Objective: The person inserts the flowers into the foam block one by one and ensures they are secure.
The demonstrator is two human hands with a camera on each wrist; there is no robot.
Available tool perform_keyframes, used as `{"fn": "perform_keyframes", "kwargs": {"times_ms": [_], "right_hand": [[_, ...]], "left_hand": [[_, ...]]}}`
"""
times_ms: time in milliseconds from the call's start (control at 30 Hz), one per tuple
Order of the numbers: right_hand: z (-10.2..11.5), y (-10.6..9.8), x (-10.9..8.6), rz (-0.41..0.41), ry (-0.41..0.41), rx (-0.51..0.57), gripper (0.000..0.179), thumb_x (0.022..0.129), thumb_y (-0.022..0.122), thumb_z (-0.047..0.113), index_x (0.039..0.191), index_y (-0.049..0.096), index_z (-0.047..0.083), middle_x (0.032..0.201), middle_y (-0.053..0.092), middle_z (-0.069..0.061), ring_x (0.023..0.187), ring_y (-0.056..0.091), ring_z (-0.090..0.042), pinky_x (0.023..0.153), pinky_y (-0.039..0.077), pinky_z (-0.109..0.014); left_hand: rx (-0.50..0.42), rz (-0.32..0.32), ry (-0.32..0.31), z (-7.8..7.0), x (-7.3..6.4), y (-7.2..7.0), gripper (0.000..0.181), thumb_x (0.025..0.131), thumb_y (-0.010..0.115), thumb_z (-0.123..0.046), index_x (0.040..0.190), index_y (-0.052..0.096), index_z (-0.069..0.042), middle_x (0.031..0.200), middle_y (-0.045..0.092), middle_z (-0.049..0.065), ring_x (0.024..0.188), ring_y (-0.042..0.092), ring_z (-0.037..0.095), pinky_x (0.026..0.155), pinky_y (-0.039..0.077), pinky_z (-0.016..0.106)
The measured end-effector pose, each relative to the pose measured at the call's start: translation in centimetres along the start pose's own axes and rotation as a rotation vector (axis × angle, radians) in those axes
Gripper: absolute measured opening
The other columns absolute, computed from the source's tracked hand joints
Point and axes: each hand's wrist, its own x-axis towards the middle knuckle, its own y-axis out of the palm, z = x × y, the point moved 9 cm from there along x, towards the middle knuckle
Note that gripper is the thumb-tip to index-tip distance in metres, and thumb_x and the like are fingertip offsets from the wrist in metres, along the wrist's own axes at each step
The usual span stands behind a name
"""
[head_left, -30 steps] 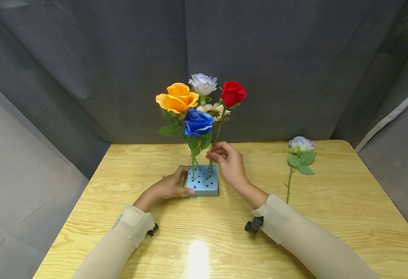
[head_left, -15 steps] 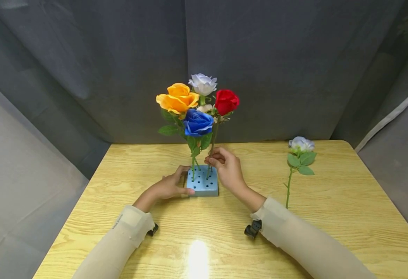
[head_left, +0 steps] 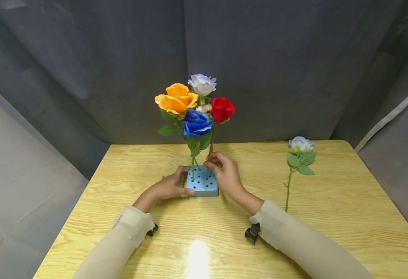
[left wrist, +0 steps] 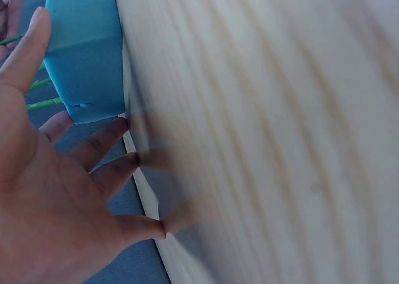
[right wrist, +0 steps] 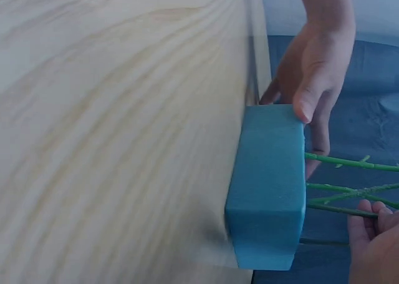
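Observation:
In the head view, a light-blue block (head_left: 204, 190) with several holes stands on the table. My left hand (head_left: 170, 186) holds the block's left side, thumb at the front corner and fingers toward the back. My right hand (head_left: 227, 172) pinches the stem of a red rose (head_left: 222, 109) low down, just above the block. Whether that stem's end is in a hole is hard to tell. Standing in the block are an orange rose (head_left: 176, 99), a blue rose (head_left: 197, 123), a white flower (head_left: 202, 84) and a cream flower (head_left: 204, 108), mostly hidden behind the red rose.
A pale lavender-white rose (head_left: 301, 143) with green leaves lies on the wooden table (head_left: 333, 217) at the right, its lower stem passing behind the right sleeve (head_left: 294, 232). Grey cloth (head_left: 137, 58) hangs behind the table.
My right hand has moved down and slightly left with the red rose, whose head is lower and now covers most of the cream flower. The left hand and the block stay in place.

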Motion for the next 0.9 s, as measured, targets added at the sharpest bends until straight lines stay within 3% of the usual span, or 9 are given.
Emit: {"fn": "perform_keyframes", "kwargs": {"times_ms": [167,533,900], "right_hand": [[-0.21,0.27,-0.26,0.011,-0.032,-0.043,0.009,0.098,0.067,-0.001,0.107,0.069,0.001,0.097,0.077,-0.009,0.092,0.074,-0.023,0.079,0.060,-0.035],[-0.52,0.44,-0.23,0.023,-0.043,-0.018,0.007,0.099,0.065,-0.002,0.104,0.069,-0.002,0.096,0.077,-0.012,0.092,0.076,-0.025,0.080,0.061,-0.032],[-1.03,0.59,-0.22,0.064,-0.005,0.046,0.008,0.100,0.064,-0.001,0.106,0.068,0.000,0.100,0.076,-0.014,0.096,0.074,-0.028,0.084,0.061,-0.038]], "left_hand": [[-0.006,0.000,0.004,-0.06,-0.03,-0.04,0.095,0.090,0.079,-0.048,0.160,0.021,-0.022,0.165,0.034,0.017,0.152,0.030,0.041,0.113,-0.005,0.079],[-0.006,0.003,0.010,0.06,0.04,0.05,0.094,0.090,0.079,-0.047,0.160,0.021,-0.023,0.164,0.035,0.017,0.151,0.031,0.041,0.113,-0.007,0.079],[-0.019,0.005,0.016,0.06,0.03,-0.01,0.093,0.090,0.079,-0.046,0.160,0.023,-0.022,0.164,0.035,0.018,0.151,0.031,0.042,0.112,-0.007,0.079]]}}
